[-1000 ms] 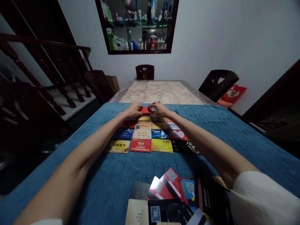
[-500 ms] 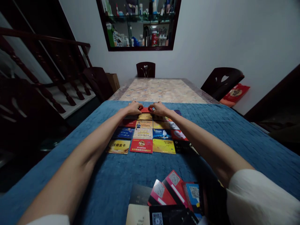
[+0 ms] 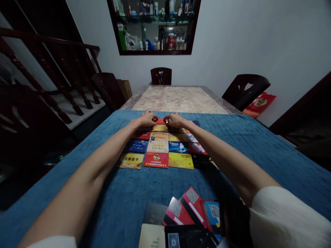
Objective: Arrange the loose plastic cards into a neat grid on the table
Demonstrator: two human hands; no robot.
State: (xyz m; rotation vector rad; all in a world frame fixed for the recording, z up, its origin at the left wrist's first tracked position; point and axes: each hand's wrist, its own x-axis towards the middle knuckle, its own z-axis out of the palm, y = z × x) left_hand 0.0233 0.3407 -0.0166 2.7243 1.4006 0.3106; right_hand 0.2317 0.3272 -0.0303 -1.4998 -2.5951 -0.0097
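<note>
Here, at the far end of the laid-out cards, we have a small red card (image 3: 160,121) lying between our two hands. Its long axis runs left to right, so one short end faces each hand and a long edge faces us; its print is too small for us to tell which way up it reads. Our left hand (image 3: 148,119) curls its thumb and fingers in at the card's left end, and our right hand (image 3: 175,120) curls in likewise at the right end. We cannot tell whether the fingers pinch the card or only rest against it. Just on its near side lies a gold card (image 3: 160,128), then a VIP card (image 3: 159,136) and a cream card (image 3: 157,146), all with their long axes left to right too. The print on the VIP card stands upright for us. These cards lie on a blue cloth (image 3: 124,193). Well apart, near us, two red cards with square codes (image 3: 196,203) fan out beside a black card (image 3: 188,230), their long axes slanting from far left to near right.
</note>
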